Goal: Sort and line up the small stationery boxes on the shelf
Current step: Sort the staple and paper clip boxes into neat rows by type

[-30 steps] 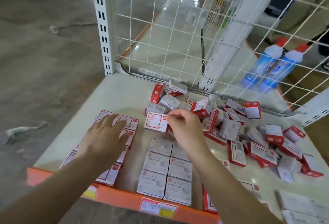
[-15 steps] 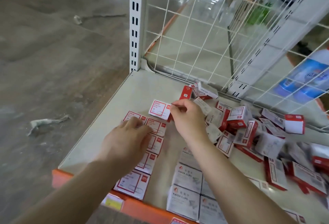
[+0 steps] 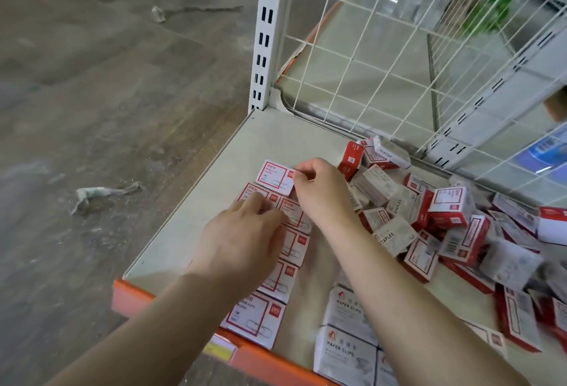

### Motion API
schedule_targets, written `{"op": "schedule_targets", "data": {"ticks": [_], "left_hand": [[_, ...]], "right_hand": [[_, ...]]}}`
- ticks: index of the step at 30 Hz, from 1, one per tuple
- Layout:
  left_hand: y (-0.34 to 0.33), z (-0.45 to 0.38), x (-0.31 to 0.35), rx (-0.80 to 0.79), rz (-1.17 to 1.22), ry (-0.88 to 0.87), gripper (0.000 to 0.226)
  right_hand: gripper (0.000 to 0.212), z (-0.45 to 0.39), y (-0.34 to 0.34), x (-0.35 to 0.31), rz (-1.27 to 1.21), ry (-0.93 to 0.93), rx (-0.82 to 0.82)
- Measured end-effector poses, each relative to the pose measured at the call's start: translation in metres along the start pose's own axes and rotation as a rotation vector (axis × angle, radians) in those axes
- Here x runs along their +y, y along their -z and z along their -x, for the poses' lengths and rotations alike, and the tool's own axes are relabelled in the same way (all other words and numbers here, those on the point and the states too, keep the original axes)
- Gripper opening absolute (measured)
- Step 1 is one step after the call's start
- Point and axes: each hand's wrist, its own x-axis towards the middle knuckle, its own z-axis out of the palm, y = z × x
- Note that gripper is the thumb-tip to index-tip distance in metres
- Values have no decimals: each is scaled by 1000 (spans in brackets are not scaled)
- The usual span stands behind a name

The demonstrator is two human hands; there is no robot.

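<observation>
My right hand (image 3: 319, 195), pinching the red-bordered box (image 3: 274, 176), is now carrying it past the row's (image 3: 288, 250) far end while my flat, open left hand (image 3: 245, 238) is steadying the row.

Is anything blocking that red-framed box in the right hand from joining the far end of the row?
Nothing visible. The right hand holds the box just beyond the row, over bare shelf.

Bright even light, glare on the glossy floor (image 3: 352, 36), blurred bowed edges.
</observation>
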Motion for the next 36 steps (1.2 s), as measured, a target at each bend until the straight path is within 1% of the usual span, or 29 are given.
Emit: {"op": "schedule_targets", "data": {"ticks": [2, 5, 9, 17, 19, 21, 24, 27, 30, 33, 36], "left_hand": [[-2, 0, -1, 44, 2, -12, 38], [-3, 1, -1, 56, 17, -19, 36], [-5, 0, -3, 98, 18, -31, 38], [-5, 0, -4, 108, -20, -49, 37], [-4, 0, -4, 78, -20, -50, 38], [-3, 2, -4, 52, -5, -53, 38], [1, 5, -2, -58, 46, -15, 40], [4, 9, 0, -111, -32, -46, 42], [3, 16, 3, -98, -21, -39, 43], [0, 22, 9, -85, -25, -137, 41], [3, 30, 21, -82, -19, -156, 40]], "right_hand": [[18, -2, -3, 3, 0, -5, -28], [18, -4, -6, 6, -45, 5, -58], [23, -3, -7, 5, -102, 36, -94], [27, -4, -8, 6, -105, 66, -114], [27, -4, -8, 6, -94, 71, -113], [27, -2, -6, 6, -62, 90, -89], [26, 2, 4, 6, -43, 123, -26], [23, 8, 19, 9, -91, 123, -11], [21, 15, 33, 16, -127, 93, 27], [17, 24, 45, 27, -130, 91, 66], [20, 31, 53, 39, -114, 79, 110]]}}
